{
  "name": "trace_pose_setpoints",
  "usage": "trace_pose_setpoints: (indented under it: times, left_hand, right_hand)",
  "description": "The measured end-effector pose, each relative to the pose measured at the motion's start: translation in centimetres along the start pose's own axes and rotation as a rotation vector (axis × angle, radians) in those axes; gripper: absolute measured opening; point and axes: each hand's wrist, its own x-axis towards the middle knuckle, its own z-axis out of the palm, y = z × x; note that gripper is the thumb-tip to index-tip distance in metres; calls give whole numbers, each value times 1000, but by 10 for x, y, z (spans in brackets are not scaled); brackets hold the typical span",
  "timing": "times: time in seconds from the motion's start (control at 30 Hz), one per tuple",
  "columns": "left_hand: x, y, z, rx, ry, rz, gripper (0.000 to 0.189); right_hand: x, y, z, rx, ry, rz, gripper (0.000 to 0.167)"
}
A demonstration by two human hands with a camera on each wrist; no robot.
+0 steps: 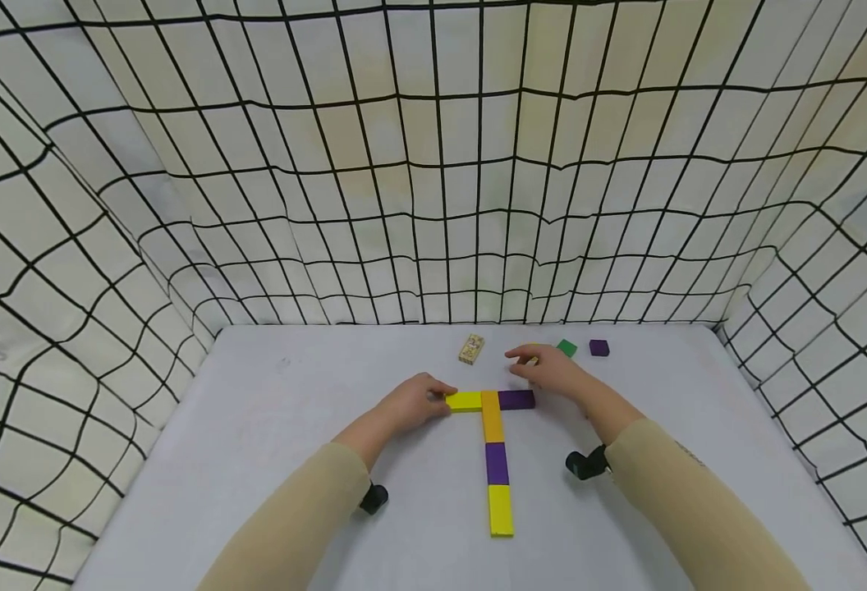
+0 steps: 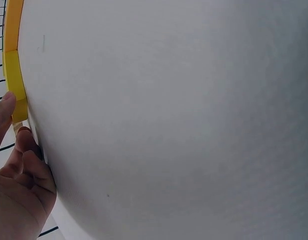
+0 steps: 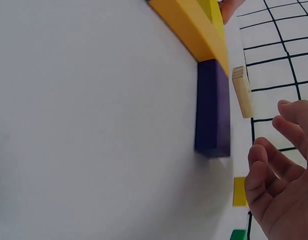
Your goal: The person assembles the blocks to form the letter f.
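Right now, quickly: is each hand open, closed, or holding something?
Left hand: pinching the end of the yellow rectangular block beside the orange rectangular block.
Right hand: open, holding nothing.

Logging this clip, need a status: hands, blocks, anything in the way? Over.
Left hand pinches yellow block, left end of block T. Right hand empty. Loose yellow piece partly behind right hand; nothing visibly blocking T.

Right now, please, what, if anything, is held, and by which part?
The left hand pinches the leftmost yellow block by its outer end; the right hand holds nothing.
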Motion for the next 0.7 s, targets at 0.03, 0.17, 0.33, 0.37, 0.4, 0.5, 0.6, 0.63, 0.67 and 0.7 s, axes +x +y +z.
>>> trace_pose_setpoints:
  times: [0.03, 0.17, 0.33, 0.37, 0.4, 0.5, 0.6, 0.63, 0.67, 0.7]
  left_hand:
    - [0, 0, 0, -7, -4, -1, 34]
    - [0, 0, 0, -9, -20, -1, 33]
    - [0, 0, -2, 1, -19, -1, 34]
    - [-1, 0, -2, 2, -20, -1, 34]
    - [-1, 0, -3, 3, -20, 1, 34]
    - [-1, -2, -3, 8, -22, 4, 34]
    - [1, -4, -2, 17, -28, 14, 34]
    - [1, -4, -2, 17, -30, 16, 34]
    - [2, -5, -2, 18, -30, 21, 34]
    - [2, -5, -2, 21, -29, 23, 34]
  right_hand:
    - [3, -4, 0, -7, -3, 10, 39]
    - [19, -18, 2, -56, -7, 37, 41]
    - [39, -31, 5, -135, -7, 51, 47]
    - [43, -34, 5, -146, -12, 55, 48]
    - [46, -37, 6, -156, -20, 60, 50]
    - [53, -43, 8, -165, -45, 74, 55]
    - [56, -47, 11, -169, -61, 92, 60]
    - [57, -48, 12, -174, -63, 95, 61]
    - [58, -48, 13, -176, -63, 103, 63]
    - [60, -49, 14, -183, -63, 109, 64]
